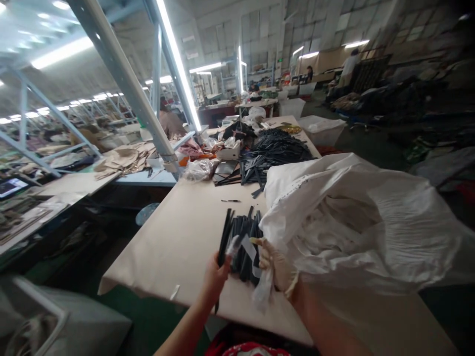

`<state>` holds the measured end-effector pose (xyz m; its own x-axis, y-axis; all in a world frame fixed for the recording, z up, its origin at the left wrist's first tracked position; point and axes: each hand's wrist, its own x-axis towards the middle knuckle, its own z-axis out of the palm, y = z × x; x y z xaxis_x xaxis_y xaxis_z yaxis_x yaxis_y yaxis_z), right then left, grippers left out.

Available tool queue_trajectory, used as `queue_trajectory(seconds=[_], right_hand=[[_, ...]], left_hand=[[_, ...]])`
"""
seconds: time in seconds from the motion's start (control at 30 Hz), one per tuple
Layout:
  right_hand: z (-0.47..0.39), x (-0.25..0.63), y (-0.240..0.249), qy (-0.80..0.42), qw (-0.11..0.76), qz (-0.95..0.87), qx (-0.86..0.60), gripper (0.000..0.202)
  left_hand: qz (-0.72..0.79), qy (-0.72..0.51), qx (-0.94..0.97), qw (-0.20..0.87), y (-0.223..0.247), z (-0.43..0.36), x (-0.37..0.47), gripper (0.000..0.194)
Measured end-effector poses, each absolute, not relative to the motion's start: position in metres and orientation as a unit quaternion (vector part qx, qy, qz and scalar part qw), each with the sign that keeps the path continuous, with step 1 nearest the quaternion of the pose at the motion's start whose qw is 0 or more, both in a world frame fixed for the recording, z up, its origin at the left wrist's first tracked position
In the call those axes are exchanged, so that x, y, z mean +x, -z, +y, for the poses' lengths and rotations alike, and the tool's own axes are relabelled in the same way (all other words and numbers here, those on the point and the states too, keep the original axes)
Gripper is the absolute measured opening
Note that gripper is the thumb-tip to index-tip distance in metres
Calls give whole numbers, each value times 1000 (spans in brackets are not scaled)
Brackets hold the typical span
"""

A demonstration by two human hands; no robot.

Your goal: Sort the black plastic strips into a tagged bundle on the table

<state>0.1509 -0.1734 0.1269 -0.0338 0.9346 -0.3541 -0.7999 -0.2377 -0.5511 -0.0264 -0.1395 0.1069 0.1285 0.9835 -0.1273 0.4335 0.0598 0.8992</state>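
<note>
My bare left hand (217,274) is closed around a few long black strips (224,232), which stand tilted up and stick out below the fist. Whitish clear plastic (233,245) shows at its fingertips. My right hand (276,267), in a pale glove, is closed on a crumpled piece of clear plastic film (263,289) that hangs beneath it. A pale, thin band (249,248) runs between the two hands. Behind them, a row of more black strips (243,227) lies on the table (166,242), partly hidden by the hands.
A large white woven sack (363,217) slumps over the table's right side. Farther back lies a heap of black strips (278,151) beside a clear plastic bag (200,169). A slanted metal post (129,84) rises at left. A grey bin (77,316) stands lower left.
</note>
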Motion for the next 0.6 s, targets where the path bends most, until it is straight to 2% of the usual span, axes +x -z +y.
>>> queue_trajectory(seconds=[0.07, 0.3, 0.47, 0.6], right_hand=[[-162, 163, -125, -738, 606, -75, -287, 32], [-140, 170, -118, -739, 585, -17, -334, 23], [-148, 164, -106, -718, 584, 0, -379, 21], [-152, 163, -106, -718, 578, -6, -388, 30]], left_hand=[[677, -267, 595, 343, -84, -104, -66, 31], [784, -141, 538, 275, -16, -21, -164, 20], [809, -110, 533, 220, -6, -16, -182, 29], [807, -109, 538, 220, -4, 1, -176, 31]])
